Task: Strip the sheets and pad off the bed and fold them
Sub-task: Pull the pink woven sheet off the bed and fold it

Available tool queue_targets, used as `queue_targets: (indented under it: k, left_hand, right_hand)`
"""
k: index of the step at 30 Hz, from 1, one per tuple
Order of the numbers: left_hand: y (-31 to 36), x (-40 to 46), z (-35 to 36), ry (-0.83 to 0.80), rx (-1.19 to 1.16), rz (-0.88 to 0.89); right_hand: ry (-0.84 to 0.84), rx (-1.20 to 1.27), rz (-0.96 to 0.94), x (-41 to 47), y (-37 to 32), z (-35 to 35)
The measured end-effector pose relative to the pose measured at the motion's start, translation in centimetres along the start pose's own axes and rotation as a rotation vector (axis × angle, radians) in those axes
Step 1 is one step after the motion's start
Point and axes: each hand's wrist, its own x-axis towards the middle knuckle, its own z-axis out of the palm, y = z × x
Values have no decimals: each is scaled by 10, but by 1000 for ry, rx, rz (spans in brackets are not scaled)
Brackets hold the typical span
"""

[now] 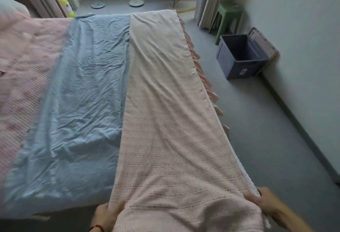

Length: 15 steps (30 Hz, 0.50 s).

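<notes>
Both hands, left (106,213) and right (265,202), grip the near corners of the folded pink sheet (165,121) along the bed's right edge; soft and limp, it likely needs corner holds.

both hands — left hand (107,213), right hand (265,202) — grip the pink sheet (171,121).
</notes>
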Motion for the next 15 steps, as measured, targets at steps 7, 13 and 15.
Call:
queue_targets:
  k: [7,13,15]
  left_hand:
    - [6,-47,-13,214,-39,59]
    - [19,-75,4,319,56,21]
    - [15,-76,-1,355,62,120]
  right_hand:
    - [253,143,-57,-15,-16,3]
    - [137,-34,61,-3,11,-4]
    - [198,31,3,-11,1,-19]
